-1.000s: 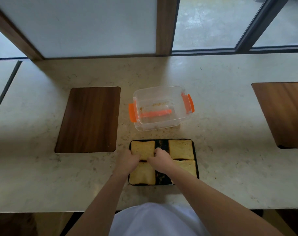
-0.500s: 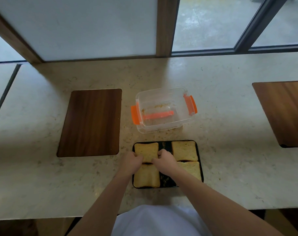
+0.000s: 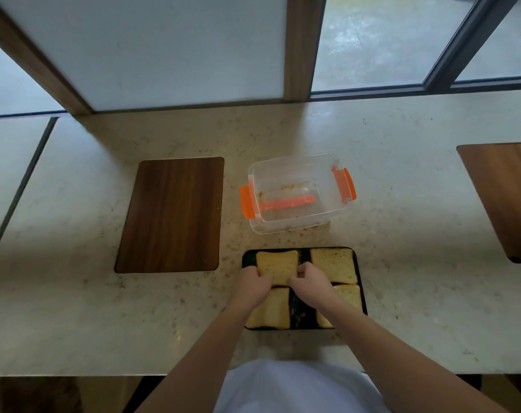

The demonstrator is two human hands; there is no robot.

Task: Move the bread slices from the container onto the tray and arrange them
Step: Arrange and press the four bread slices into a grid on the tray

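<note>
A black tray (image 3: 360, 281) lies near the counter's front edge with several toasted bread slices on it. The far-left slice (image 3: 277, 263) is pinched at its near edge by my left hand (image 3: 253, 286) on its left side and my right hand (image 3: 308, 278) on its right side. The far-right slice (image 3: 333, 265) lies flat beside it. A near-left slice (image 3: 272, 311) and a near-right slice (image 3: 347, 298) are partly hidden under my forearms. Behind the tray stands a clear plastic container (image 3: 295, 192) with orange clips, holding only crumbs.
A dark wooden board (image 3: 171, 214) is set into the pale stone counter left of the container, and another wooden board (image 3: 505, 198) lies at the right edge. Windows and a wooden post run along the back. The counter's front edge is just below the tray.
Both hands have shifted a little farther back on the tray and now hold the far-left slice by its near corners. The other slices have not moved.
</note>
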